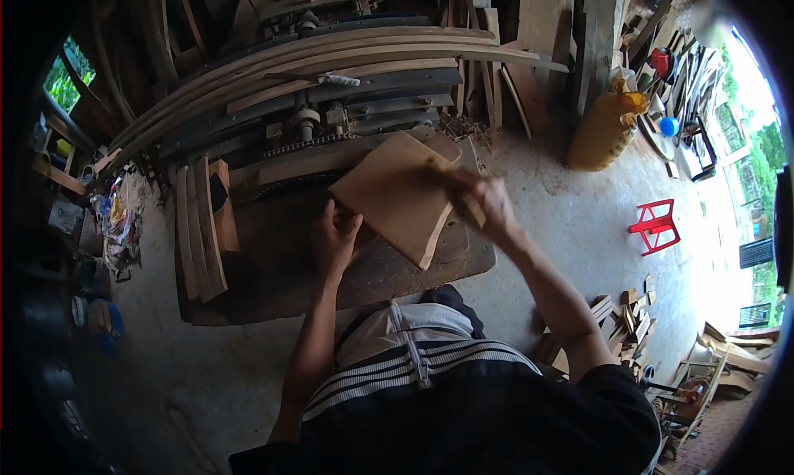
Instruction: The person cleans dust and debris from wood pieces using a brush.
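A light-brown wooden board (pixel 395 192), with a thick pale edge facing me, is tilted above a dark worktable (pixel 281 276). My left hand (pixel 335 237) is at the board's near left edge, thumb and fingers curled against it; part of the grip is hard to see. Over the board's right side, my right hand (pixel 494 208) is closed and smeared by motion. A brownish piece shows at its fingers, too blurred to name. Several curved wooden strips (pixel 198 227) stand on the table to the left of my left hand.
Behind the table is a machine with a chain (pixel 310 146), and long curved wooden slats (pixel 331 53) lie across it. To the right are a yellow sack (pixel 608 127), a red plastic stool (pixel 656 227) and a pile of wood offcuts (pixel 628 322) on the concrete floor.
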A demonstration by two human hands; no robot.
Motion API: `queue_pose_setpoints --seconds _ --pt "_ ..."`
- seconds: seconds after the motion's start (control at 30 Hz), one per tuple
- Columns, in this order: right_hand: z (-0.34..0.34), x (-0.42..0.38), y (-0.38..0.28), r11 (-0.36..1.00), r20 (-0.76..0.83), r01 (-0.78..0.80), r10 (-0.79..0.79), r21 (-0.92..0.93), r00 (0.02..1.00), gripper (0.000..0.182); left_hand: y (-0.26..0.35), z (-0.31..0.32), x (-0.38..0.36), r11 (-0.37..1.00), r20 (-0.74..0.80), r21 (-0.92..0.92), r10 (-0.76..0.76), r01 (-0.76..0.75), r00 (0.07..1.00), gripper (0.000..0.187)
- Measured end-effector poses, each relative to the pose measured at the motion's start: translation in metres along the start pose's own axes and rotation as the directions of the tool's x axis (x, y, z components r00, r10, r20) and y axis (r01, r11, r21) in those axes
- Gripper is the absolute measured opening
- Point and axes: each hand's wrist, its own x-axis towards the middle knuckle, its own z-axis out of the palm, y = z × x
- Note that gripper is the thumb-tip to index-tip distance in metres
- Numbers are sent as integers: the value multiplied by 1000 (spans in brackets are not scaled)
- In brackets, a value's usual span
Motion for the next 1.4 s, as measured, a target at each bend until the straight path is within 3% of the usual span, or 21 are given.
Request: queue_pose_setpoints --seconds 0.07,0.2,0.23,0.27,0.3,0.33,0.4,0.5,0.53,0.57,0.63,0.67,0.77,0.93,1.0,1.07,1.13,1.2,1.27,1.33,1.4 --pt "13 -18 -33 995 218 -22 1 94 976 39 -1 1 -1 997 -37 76 30 -28 999 63" --pt "23 -36 -59 947 188 16 -80 322 979 35 -5 3 -1 982 -76 176 86 -71 993 63" --pt "54 -57 -15 641 145 -104 -12 760 989 27 -4 4 -1 982 -69 176 85 -71 994 63" --pt "65 -68 15 141 141 -150 70 979 987 21 0 3 -1 988 -78 139 82 -70 994 64" --pt "31 -53 16 732 248 -304 187 610 950 20 3 2 -2 992 -88 102 77 -68 993 64" --pt "-6 -30 11 939 251 -337 344 -72 905 20 7 0 -3 993 -82 100 75 -66 994 64" --pt "-22 -13 16 970 -131 -230 239 81 962 22 12 -2 -3 994 -40 83 75 -71 996 65" --pt "-22 -14 0 985 -89 -147 155 88 984 35 6 2 -3 983 -107 152 121 -104 987 61" --pt "-16 -19 -8 999 11 -5 5 -32 1000 51 6 2 -3 983 -108 153 117 -100 987 61" --pt "-14 -32 -26 993 157 -112 105 35 982 55 6 4 -2 986 -133 108 138 -124 981 60" --pt "1 -44 -51 977 157 105 -136 188 978 50 7 5 -2 987 -160 63 153 -145 975 58" --pt "-5 -46 -78 968 247 -17 -47 249 968 45 11 5 -2 996 -141 1 88 -88 986 59" --pt "1 -48 -85 946 171 -23 -35 323 985 19 19 1 -2 998 -89 -55 5 -10 996 62" --pt "-31 -19 -14 996 -71 -89 89 10 993 17 21 -1 -1 997 -6 -74 -7 6 1000 66" --pt "-34 -15 4 967 -77 -247 251 59 965 42 21 0 -1 999 -59 -48 0 -3 998 67" --pt "-20 -31 12 995 26 -98 98 -15 995 53 15 2 1 999 -62 -41 -2 0 998 70" --pt "-7 -43 -26 986 218 -100 127 -133 968 70 15 2 1 995 -65 -94 -34 28 997 75" --pt "-4 -55 -55 996 260 55 -70 67 963 68 7 0 2 996 -67 -85 -40 34 997 75" --pt "-10 -50 -85 945 377 -54 -76 322 923 50 13 1 4 988 -25 -131 -90 86 996 76" --pt "-6 -50 -75 908 238 97 -208 407 949 44 17 2 5 973 -17 -211 -98 92 995 76" --pt "-9 -52 -43 858 339 -121 -66 499 938 36 18 -2 7 981 7 -151 -122 122 993 76"
